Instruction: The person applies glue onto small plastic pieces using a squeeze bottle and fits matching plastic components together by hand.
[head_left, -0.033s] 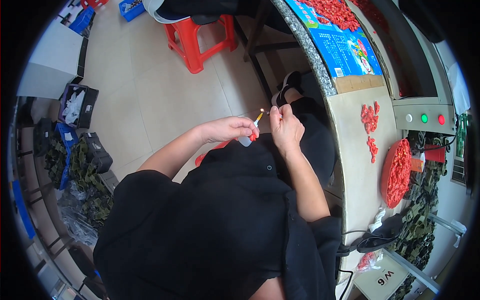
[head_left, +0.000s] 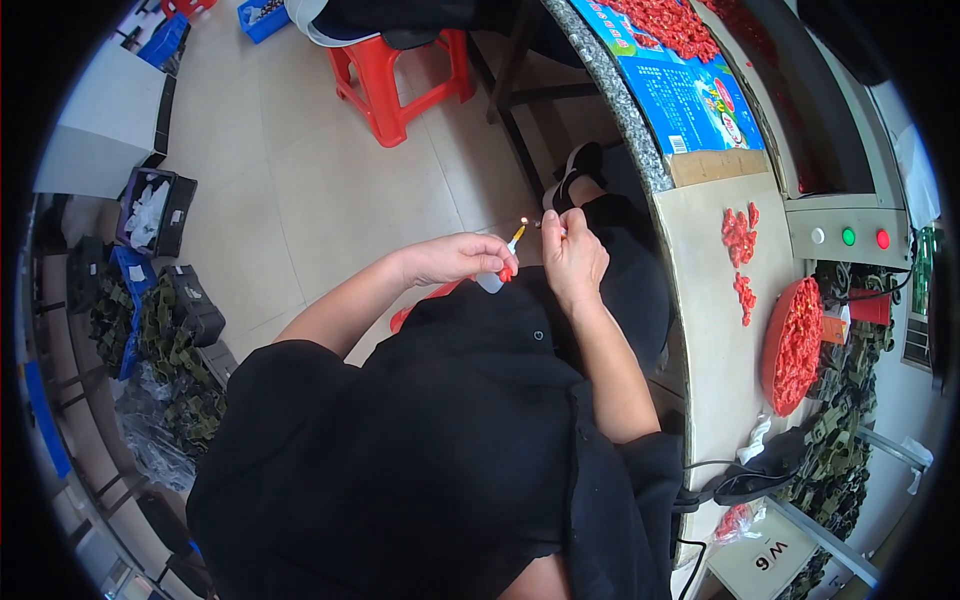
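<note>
Over my lap, my left hand [head_left: 462, 258] is closed on a slim white piece with a yellow tip [head_left: 518, 238], its end bright. Below the fingers a translucent whitish part [head_left: 490, 283] shows, and a small red piece [head_left: 507, 273] sits at the fingertips. Whether these belong together I cannot tell. My right hand [head_left: 577, 262] is pinched just to the right of the yellow tip, a short gap between them. Something tiny and pale shows at its fingers, mostly hidden.
At right, a worktable [head_left: 700, 330] holds small red pieces [head_left: 740, 240], a heaped red bowl [head_left: 793, 350] and a blue printed sheet [head_left: 690, 105]. Beside them stands a machine with buttons [head_left: 848, 237]. A red stool [head_left: 395, 95] stands ahead; dark bins [head_left: 158, 212] line the left.
</note>
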